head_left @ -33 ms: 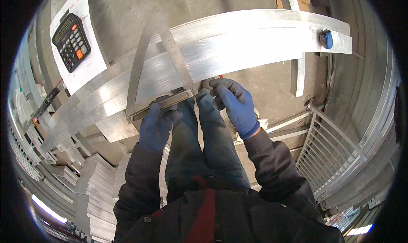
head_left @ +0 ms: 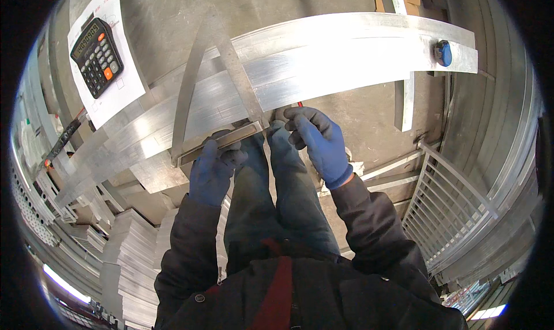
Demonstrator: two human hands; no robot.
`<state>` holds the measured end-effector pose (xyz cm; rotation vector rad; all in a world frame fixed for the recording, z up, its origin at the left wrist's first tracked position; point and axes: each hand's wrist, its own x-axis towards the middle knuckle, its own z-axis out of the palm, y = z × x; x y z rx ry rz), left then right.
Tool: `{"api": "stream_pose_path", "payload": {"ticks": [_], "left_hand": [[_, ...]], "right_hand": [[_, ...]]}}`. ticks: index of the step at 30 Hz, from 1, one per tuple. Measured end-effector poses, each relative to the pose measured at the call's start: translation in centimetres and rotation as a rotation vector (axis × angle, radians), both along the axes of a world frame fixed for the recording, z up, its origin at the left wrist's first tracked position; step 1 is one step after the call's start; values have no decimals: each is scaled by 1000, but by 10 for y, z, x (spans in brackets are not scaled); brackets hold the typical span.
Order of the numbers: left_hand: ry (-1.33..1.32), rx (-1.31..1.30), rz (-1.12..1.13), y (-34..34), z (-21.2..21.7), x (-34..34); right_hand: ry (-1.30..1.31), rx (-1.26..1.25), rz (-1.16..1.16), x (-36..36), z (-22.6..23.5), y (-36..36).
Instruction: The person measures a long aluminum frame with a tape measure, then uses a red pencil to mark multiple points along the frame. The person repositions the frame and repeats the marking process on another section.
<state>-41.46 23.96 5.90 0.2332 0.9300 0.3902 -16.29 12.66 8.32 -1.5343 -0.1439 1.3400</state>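
Aluminium panel (head_left: 300, 70) spans the frame from 8 to 2 o'clock. Left hand (head_left: 210, 171), gloved blue, is curled around the stock of a metal square (head_left: 222, 140) at the panel's near edge. Right hand (head_left: 317, 139) pinches a red marker (head_left: 299, 105) against the panel. Calculator (head_left: 97, 56) lies at 10 o'clock.

Both hands are covered by blue knitted gloves, the left hand (head_left: 210, 171) at seven o'clock from the right hand (head_left: 317, 139); dark, creased jacket sleeves are worn down to the glove cuffs; a small round button is seen on the left sleeve; blue jeans are worn; a red strip is seen at the jacket's front, at six o'clock.
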Motion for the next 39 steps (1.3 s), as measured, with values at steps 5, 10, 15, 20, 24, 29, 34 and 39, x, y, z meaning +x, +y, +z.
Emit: {"api": "stream_pose_path", "payload": {"ticks": [5,10,15,20,24,29,34,39], "left_hand": [[-11,1,-4,1,2,2],[25,22,-26,2,4,2],[71,10,-4,2,6,2],[67,17,-24,2,4,-2],[70,6,-15,2,1,-2],[86,-16,-14,2,3,-3],[396,317,-512,8,10,3],[487,365,-526,12,38,13]], "right_hand": [[4,-3,-9,-5,1,0],[10,-4,5,-11,1,0],[23,7,31,-18,-1,0],[15,-10,40,-22,1,0],[17,-19,12,-25,6,5],[12,-34,41,-27,8,6],[-63,-13,81,-31,-1,-4],[-144,-37,171,-30,-3,-4]]}}
